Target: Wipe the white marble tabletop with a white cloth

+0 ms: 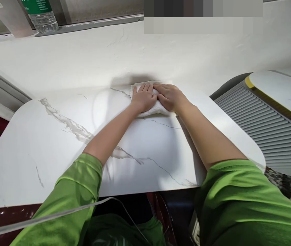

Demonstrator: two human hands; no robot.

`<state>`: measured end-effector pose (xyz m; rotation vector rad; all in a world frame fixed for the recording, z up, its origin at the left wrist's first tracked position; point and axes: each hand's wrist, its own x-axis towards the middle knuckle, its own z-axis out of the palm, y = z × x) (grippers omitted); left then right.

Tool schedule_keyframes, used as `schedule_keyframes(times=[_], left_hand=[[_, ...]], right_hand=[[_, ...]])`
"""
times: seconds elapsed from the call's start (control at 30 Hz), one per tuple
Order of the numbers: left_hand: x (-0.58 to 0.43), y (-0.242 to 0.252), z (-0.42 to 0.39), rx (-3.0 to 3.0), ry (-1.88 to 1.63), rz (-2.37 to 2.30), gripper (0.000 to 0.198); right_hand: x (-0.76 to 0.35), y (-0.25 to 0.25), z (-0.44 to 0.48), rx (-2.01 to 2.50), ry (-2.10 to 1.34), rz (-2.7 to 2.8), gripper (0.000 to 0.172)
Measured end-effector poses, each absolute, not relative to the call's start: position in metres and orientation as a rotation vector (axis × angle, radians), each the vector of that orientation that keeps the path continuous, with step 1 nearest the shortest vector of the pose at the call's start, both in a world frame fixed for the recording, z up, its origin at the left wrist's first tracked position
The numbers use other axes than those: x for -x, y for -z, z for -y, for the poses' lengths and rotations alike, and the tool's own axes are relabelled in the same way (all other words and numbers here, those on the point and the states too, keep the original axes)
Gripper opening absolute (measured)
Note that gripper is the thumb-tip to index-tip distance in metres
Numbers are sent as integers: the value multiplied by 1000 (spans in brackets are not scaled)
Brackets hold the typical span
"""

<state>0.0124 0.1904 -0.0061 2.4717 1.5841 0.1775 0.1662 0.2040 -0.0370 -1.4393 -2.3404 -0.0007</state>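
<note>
A folded white cloth (157, 108) lies on the white marble-patterned table (55, 164), near its far edge by the wall. My left hand (144, 98) rests flat on the cloth's left part, fingers stretched out and slightly spread. On the right part, my right hand (171, 97) presses down with its fingers extended and angled inward. The two hands almost meet over the middle of the cloth and hide much of it. Both forearms reach forward across the tabletop.
The white wall (83, 61) rises behind the table. A green-labelled plastic bottle (42, 17) stands on the ledge at upper left. To the right are a grey ribbed panel (270, 126) and another white tabletop (283, 92). A pale cord (58, 213) crosses below the near edge.
</note>
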Motion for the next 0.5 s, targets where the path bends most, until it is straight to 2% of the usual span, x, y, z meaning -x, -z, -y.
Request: schedule_keyframes(times=[0.27, 0.5], left_hand=[[-5, 10, -216, -2471, -250, -1629, 58], [-2, 10, -204, -2482, -246, -1611, 58]], right_hand=[[-156, 39, -228, 1445, -17, 2310, 54], [-153, 40, -212, 1510, 44, 2314, 55]])
